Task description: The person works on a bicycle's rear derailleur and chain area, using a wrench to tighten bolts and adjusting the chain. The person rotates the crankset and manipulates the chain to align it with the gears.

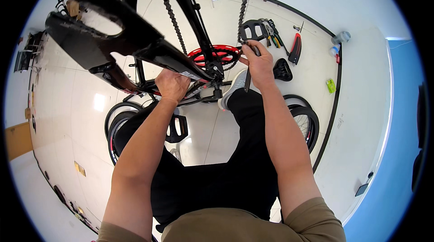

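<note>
A black bicycle frame [135, 49] with red and white markings fills the upper left, tilted toward me. My left hand [172, 84] is closed around a lower frame tube, left of the red chainring [219, 53]. To the right of that ring, my right hand [259, 64] has thumb and fingers pinched at the lower end of a hanging bicycle chain [244, 11]. A slim dark bar [247, 80] also runs through this hand and sticks out below the palm; its kind is unclear. Another chain run [169, 9] passes left of the ring.
One black pedal [177, 129] sits below my left hand, another [254, 30] beyond my right. Pliers-like tools [273, 34], a red-black saw-shaped tool [295, 48] and a saddle [282, 70] lie at right. Wheels [306, 122] rest beside my legs; a bottle [341, 37] is farther right.
</note>
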Action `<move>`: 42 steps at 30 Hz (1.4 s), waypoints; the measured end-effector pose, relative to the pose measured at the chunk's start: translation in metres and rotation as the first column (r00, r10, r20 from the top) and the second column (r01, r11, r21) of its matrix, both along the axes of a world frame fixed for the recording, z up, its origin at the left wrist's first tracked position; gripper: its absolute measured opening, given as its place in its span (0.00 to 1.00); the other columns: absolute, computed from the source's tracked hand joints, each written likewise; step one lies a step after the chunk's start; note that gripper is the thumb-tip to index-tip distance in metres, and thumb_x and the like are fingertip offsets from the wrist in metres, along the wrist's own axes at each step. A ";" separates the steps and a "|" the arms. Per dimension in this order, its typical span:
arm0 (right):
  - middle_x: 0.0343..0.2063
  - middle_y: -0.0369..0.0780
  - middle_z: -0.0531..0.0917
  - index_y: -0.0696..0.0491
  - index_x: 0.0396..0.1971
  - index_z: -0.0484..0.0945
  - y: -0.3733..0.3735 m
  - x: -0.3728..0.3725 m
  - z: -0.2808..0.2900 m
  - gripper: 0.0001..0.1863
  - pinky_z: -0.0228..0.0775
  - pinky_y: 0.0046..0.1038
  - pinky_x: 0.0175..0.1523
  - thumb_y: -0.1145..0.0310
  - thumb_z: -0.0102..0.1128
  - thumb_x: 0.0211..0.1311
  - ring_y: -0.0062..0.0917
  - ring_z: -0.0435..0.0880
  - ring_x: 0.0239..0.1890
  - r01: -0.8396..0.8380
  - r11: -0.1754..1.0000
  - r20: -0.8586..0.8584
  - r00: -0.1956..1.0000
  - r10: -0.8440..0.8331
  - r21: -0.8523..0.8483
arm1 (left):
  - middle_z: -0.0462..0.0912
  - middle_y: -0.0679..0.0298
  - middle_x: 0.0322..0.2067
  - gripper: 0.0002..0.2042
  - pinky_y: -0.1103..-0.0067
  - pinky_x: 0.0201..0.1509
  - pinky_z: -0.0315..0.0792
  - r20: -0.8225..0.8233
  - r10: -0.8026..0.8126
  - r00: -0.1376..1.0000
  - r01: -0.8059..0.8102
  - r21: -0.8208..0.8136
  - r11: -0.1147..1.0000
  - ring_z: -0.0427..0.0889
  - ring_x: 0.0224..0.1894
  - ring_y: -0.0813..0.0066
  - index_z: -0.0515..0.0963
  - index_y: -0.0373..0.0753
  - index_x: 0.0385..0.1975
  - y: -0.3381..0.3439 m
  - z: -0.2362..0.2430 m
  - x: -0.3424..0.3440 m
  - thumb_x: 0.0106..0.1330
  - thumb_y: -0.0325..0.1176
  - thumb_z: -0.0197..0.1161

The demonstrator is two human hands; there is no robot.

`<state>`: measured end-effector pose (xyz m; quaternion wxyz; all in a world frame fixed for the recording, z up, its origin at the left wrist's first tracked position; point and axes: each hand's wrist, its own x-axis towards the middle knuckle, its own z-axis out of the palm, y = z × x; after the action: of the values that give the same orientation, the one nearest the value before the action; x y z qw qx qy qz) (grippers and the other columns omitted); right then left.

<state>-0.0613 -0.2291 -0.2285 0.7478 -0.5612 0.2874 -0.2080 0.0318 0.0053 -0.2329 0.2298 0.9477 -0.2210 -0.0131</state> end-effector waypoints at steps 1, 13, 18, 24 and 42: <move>0.35 0.34 0.80 0.56 0.43 0.80 0.000 0.000 0.000 0.08 0.81 0.28 0.43 0.72 0.61 0.66 0.17 0.80 0.36 0.013 1.000 0.002 1.000 -0.013 0.018 | 0.86 0.60 0.29 0.15 0.71 0.44 0.75 -0.015 -0.010 1.000 0.010 0.023 1.000 0.86 0.35 0.64 0.83 0.42 0.43 0.001 -0.001 0.001 0.67 0.45 0.60; 0.36 0.39 0.82 0.59 0.44 0.78 -0.003 -0.001 0.003 0.09 0.85 0.29 0.43 0.73 0.59 0.68 0.23 0.84 0.40 0.032 0.996 -0.030 0.999 -0.034 -0.081 | 0.86 0.60 0.33 0.16 0.68 0.48 0.74 -0.038 0.068 0.997 -0.063 0.124 0.990 0.85 0.40 0.60 0.83 0.47 0.43 0.001 -0.008 0.004 0.67 0.50 0.58; 0.37 0.40 0.82 0.60 0.45 0.78 -0.002 -0.001 0.001 0.10 0.85 0.29 0.44 0.73 0.59 0.68 0.24 0.85 0.41 0.019 0.995 -0.043 0.999 -0.024 -0.102 | 0.85 0.58 0.31 0.16 0.67 0.44 0.75 0.006 0.065 0.998 -0.065 0.069 0.996 0.84 0.37 0.57 0.82 0.44 0.37 0.000 -0.012 0.004 0.65 0.50 0.59; 0.39 0.40 0.82 0.59 0.47 0.79 -0.003 -0.001 -0.004 0.11 0.85 0.29 0.44 0.73 0.60 0.67 0.25 0.85 0.42 -0.025 0.990 -0.047 0.999 0.019 -0.140 | 0.87 0.61 0.34 0.17 0.70 0.47 0.75 -0.045 0.062 0.997 -0.057 0.106 0.993 0.85 0.40 0.61 0.83 0.46 0.43 -0.001 -0.006 0.004 0.67 0.51 0.58; 0.32 0.38 0.86 0.57 0.42 0.83 0.003 -0.001 -0.002 0.10 0.73 0.23 0.44 0.74 0.65 0.61 0.21 0.82 0.33 -0.037 0.874 -0.043 0.999 0.018 -0.484 | 0.86 0.62 0.28 0.16 0.70 0.44 0.76 0.005 0.061 0.998 -0.061 0.070 0.996 0.86 0.35 0.63 0.84 0.45 0.42 -0.002 -0.010 0.003 0.67 0.49 0.59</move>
<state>-0.0622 -0.2262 -0.2303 0.5807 -0.7384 0.2321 -0.2523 0.0348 0.0037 -0.2430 0.1965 0.9615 -0.1916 -0.0126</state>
